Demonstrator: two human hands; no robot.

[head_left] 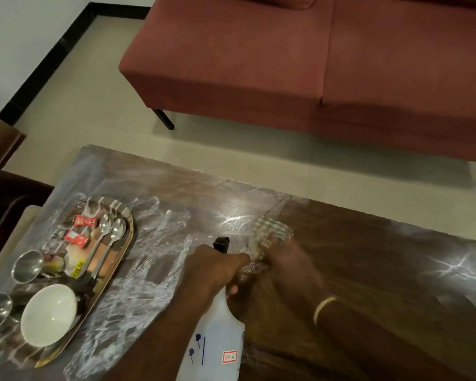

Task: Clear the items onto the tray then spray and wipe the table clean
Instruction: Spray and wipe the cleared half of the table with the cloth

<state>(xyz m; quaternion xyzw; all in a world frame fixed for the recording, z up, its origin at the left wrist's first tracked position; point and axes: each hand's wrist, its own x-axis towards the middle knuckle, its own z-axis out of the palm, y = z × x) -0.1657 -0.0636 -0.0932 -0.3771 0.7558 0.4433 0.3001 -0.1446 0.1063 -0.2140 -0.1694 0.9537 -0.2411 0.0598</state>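
My left hand (pixel 217 268) grips the neck of a white spray bottle (pixel 217 345) with a black nozzle, held over the middle of the dark marble table (pixel 368 257). Just to its right, my right hand (pixel 289 259) is blurred and holds a striped cloth (pixel 271 233) against the tabletop. A metal tray (pixel 123 257) at the table's left end carries a white bowl (pixel 48 313), two spoons (pixel 113 237), two steel cups (pixel 28 266) and red packets (pixel 77 237).
A red sofa (pixel 286 64) stands beyond the table across a strip of pale tiled floor (pixel 94 105). A dark seat (pixel 8 204) sits at the left beside the tray end. Wet streaks shine on the table's left half.
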